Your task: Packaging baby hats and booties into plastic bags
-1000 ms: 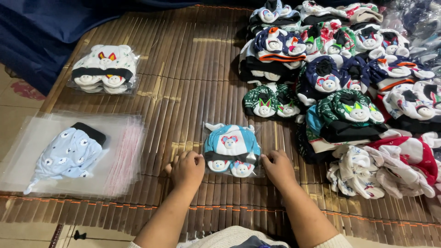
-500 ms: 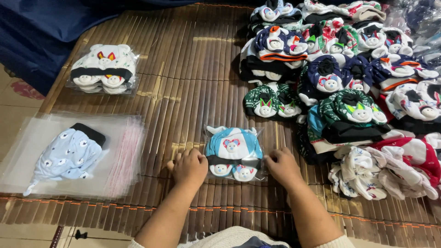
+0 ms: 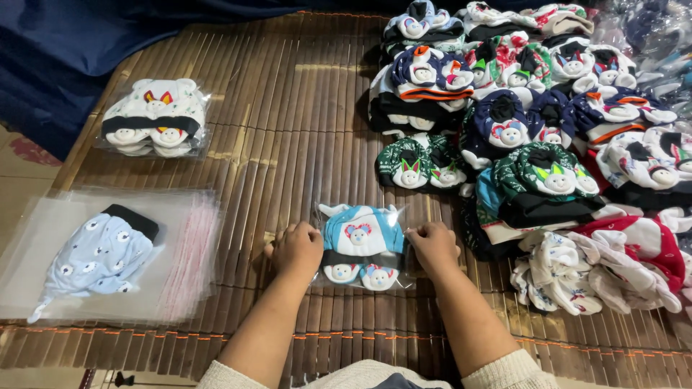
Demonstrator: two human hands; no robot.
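Clearly my left hand (image 3: 297, 248) and right hand (image 3: 431, 245) pinch the bagged blue baby hat (image 3: 360, 246) (soft, light, slippery wrap) by its edges.

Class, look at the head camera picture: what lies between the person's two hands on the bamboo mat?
In the head view, a blue baby cap set in a clear bag lies between the left hand and right hand.

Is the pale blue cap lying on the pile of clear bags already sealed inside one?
No, the pale blue cap lies loose on top of the stack of clear bags, with no bag around it.
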